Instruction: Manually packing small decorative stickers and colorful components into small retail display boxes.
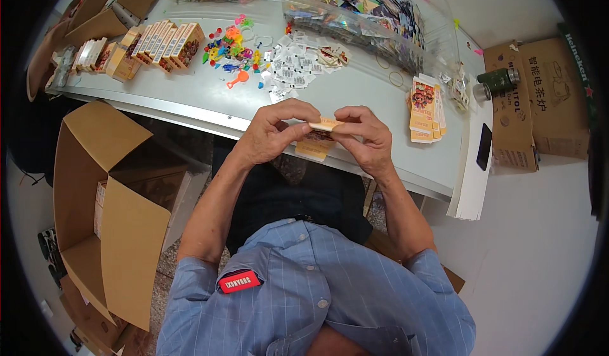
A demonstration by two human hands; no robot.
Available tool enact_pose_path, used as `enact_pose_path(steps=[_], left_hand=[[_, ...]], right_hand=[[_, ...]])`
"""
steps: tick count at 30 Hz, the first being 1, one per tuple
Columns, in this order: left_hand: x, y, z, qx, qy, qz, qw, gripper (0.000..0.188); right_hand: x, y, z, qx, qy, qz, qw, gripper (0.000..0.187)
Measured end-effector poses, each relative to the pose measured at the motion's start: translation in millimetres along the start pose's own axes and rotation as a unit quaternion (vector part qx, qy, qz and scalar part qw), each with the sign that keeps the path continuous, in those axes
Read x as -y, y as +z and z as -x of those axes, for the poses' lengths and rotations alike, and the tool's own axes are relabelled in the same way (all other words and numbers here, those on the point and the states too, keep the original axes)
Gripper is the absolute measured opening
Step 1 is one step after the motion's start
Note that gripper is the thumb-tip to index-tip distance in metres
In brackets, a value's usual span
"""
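Observation:
My left hand [274, 131] and my right hand [366, 139] meet just in front of the white table's near edge [190, 118]. Both pinch a small yellow-orange paper packet [320, 139] between thumbs and fingertips at its top edge. A stack of the same flat packets [424, 108] lies on the table to the right of my right hand. Beyond my hands lie small white printed slips [290, 67] and a scatter of colourful little plastic toys [229, 51].
A row of filled packets [162, 45] stands at the table's far left. Clear plastic bags of printed cards [361, 13] lie at the back. Open cardboard boxes [114, 184] stand at my left, another box [539, 102] with a dark flask [498, 82] at the right. A black phone [484, 146] lies nearby.

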State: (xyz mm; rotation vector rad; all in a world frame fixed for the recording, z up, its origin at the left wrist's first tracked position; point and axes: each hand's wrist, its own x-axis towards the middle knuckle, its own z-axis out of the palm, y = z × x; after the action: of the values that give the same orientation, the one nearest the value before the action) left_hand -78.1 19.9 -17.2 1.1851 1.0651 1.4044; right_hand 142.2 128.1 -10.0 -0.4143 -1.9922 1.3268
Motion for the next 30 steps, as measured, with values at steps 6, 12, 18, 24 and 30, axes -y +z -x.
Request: enact_pose_path(steps=[6, 12, 18, 24, 30], left_hand=[[-11, 5, 1, -0.014, -0.011, -0.068, 0.998, 0.023], [-5, 6, 1, -0.034, -0.015, -0.02, 0.999, 0.023], [-10, 8, -4, -0.03, -0.041, -0.054, 0.997, 0.02], [-5, 6, -5, -0.028, -0.015, -0.058, 0.998, 0.018], [-7, 4, -7, -0.02, -0.024, -0.078, 0.996, 0.017]], right_hand=[[1, -2, 0, 0.036, -0.054, 0.066, 0.996, 0.03], [8, 6, 0, -0.027, 0.057, 0.009, 0.998, 0.022], [13, 5, 1, -0.045, 0.194, -0.126, 0.972, 0.018], [11, 7, -2, -0.036, 0.155, -0.078, 0.984, 0.016], [9, 7, -2, -0.04, 0.147, -0.068, 0.986, 0.015]])
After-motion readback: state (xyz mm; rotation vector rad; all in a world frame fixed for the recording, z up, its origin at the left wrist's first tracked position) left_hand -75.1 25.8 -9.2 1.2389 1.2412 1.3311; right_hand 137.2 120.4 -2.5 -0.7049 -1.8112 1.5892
